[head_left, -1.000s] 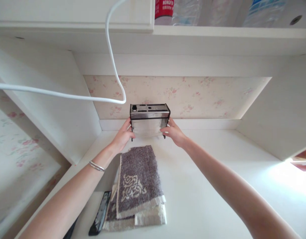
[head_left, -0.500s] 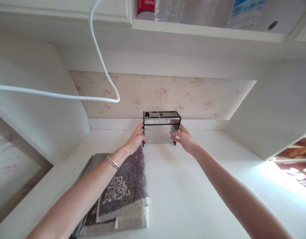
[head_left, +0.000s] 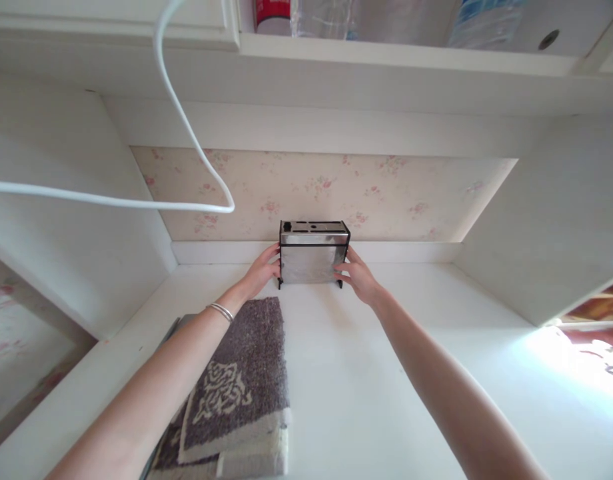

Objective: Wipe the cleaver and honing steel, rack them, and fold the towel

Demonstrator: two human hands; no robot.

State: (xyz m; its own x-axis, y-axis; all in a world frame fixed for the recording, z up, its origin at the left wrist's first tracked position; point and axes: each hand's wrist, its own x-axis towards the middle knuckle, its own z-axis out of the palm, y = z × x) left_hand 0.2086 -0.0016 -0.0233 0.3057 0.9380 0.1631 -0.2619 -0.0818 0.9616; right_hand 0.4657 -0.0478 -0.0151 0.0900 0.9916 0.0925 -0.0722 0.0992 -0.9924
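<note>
A silver box with black edges (head_left: 311,265) stands at the back of the white surface, close to the wall. Its top face carries dark slots and a small black part at the left. My left hand (head_left: 260,270) presses against the box's left side, its fingertips partly hidden by the edge. On the other side, my right hand (head_left: 360,277) grips the right edge, with some fingers over the front face and others behind. Nearest my left forearm lies a folded brown towel (head_left: 259,347) with a cream pattern and pale border.
A white cable (head_left: 186,127) hangs in front at the upper left. Overhead, an open shelf (head_left: 411,57) holds a red can (head_left: 272,15) and plastic-wrapped things. White side panels (head_left: 551,220) flank the surface; floral wallpaper (head_left: 316,190) covers the back.
The view has shifted slightly, so most things appear displaced. The box now faces me more squarely, and my left fingers have slid back from its front to its left edge.
</note>
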